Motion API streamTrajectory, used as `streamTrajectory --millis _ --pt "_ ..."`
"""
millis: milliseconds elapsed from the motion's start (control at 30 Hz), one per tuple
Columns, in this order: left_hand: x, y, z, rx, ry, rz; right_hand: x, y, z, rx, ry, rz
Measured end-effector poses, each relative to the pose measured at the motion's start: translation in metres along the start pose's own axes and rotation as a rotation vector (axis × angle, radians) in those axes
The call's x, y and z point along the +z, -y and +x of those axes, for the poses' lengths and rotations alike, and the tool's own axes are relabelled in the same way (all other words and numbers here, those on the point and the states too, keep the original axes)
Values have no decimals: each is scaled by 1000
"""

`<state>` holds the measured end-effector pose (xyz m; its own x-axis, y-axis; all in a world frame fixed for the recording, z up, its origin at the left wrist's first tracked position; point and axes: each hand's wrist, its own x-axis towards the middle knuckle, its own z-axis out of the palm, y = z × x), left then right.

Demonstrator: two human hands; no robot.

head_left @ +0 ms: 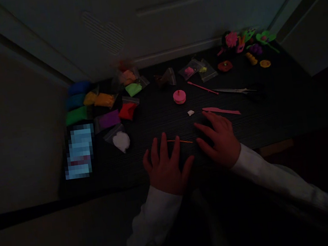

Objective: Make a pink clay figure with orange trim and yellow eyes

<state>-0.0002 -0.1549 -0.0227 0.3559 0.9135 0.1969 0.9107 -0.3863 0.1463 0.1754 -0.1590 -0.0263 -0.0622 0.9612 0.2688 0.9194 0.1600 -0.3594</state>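
Note:
My left hand (168,168) is spread over the dark table, its fingers reaching across a thin orange strand (184,141). Part of that strand is hidden beneath the fingers. My right hand (219,140) is open just right of the strand's end, fingers apart and holding nothing. Beyond it lies a pink modelling knife (222,111), near the fingertips. A small white lump of clay (190,113) sits left of the knife. Further back is a round pink layered clay piece (179,96) with a small reddish top.
Bags of coloured clay (109,119) line the left side, with an opened bag of white clay (121,141) nearest. A lit, blurred phone screen (80,151) lies far left. Scissors (237,90) and a pink stick tool (203,88) are at right. Clay flowers (231,39) stand back right.

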Motion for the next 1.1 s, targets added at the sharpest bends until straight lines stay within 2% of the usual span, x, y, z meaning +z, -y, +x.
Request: streamTrajectory --millis 167,400,633,867,1100 --pt "1 -3 0 13 29 8 0 0 0 7 3 -7" --pt "4 -7 12 12 21 -27 0 0 0 11 -9 4" --pt "3 -4 -4 41 -2 -6 0 0 0 4 -6 2" --pt "6 -9 12 35 2 -18 0 0 0 14 -11 6" --pt "3 -5 -6 40 12 -11 0 0 0 8 0 -4"
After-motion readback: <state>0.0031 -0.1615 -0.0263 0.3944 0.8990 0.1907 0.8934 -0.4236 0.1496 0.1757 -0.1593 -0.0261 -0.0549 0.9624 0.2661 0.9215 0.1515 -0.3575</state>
